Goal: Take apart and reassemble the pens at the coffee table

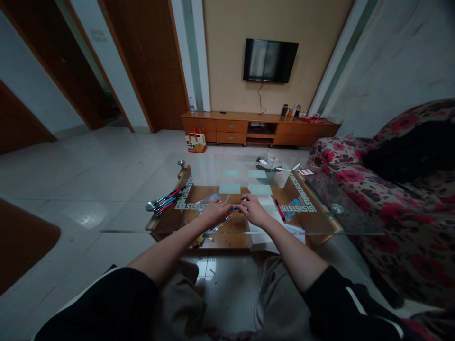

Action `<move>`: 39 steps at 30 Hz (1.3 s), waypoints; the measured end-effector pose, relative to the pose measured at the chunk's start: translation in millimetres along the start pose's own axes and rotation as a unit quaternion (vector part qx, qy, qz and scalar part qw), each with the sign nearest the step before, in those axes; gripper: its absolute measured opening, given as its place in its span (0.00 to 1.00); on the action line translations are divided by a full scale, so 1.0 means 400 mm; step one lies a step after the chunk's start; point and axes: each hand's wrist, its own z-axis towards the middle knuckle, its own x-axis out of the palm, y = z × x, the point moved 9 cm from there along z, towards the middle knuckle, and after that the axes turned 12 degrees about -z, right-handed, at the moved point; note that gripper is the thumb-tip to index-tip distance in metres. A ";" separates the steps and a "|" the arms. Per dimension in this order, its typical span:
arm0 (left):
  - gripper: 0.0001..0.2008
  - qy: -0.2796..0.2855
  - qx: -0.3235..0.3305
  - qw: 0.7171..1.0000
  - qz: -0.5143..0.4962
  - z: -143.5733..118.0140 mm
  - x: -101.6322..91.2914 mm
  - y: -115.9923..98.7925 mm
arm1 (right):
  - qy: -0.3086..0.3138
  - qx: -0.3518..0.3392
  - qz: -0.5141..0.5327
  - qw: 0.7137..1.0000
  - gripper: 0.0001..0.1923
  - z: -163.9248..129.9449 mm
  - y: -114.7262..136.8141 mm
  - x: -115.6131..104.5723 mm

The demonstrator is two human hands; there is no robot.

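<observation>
Left hand [215, 211] and right hand [254, 210] both grip a small dark pen-like object [236, 207] between them, over the near middle of the clear glass tabletop [142, 226]. A bundle of red and blue pens [164, 201] lies well apart to the left; a red pen [279, 210] lies just right of the right hand.

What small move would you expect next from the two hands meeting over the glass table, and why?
Probably a short pull apart or push together of the small pen-like item. The left hand and right hand pinch it from either end at the middle of the glass table. Loose pens lie to the left and a red pen to the right, suggesting handling one by one.
</observation>
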 end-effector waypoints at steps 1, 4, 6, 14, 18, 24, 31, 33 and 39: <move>0.08 0.000 -0.001 1.000 -0.001 0.000 0.000 0.000 | -0.004 0.000 -0.001 1.000 0.16 0.001 -0.001 0.001; 0.08 0.000 -0.003 1.000 -0.006 0.002 -0.002 0.001 | -0.019 -0.001 0.001 1.000 0.15 0.002 -0.001 0.000; 0.08 0.001 -0.004 1.000 -0.007 0.003 -0.002 0.001 | -0.029 0.003 0.009 1.000 0.13 0.003 -0.002 -0.005; 0.07 -0.022 -0.029 0.999 0.005 0.001 -0.001 0.014 | -0.048 0.007 0.045 0.998 0.14 -0.003 -0.004 -0.028; 0.07 -0.027 -0.039 0.999 0.010 -0.001 0.001 0.023 | -0.071 0.050 0.036 0.996 0.21 -0.011 -0.041 -0.037; 0.08 -0.030 -0.031 0.999 0.009 -0.004 -0.003 0.018 | -0.090 0.091 0.025 0.991 0.18 -0.020 -0.086 -0.044; 0.07 -0.014 -0.021 1.000 0.017 0.003 -0.004 0.009 | -0.015 0.025 0.028 0.999 0.20 -0.005 -0.032 -0.001; 0.08 -0.012 -0.022 1.000 0.016 0.003 -0.005 0.010 | -0.015 0.030 0.032 0.999 0.17 -0.001 -0.030 0.002; 0.08 -0.016 -0.024 0.999 0.016 0.000 -0.006 0.015 | -0.037 0.022 0.062 0.997 0.05 -0.003 -0.023 -0.012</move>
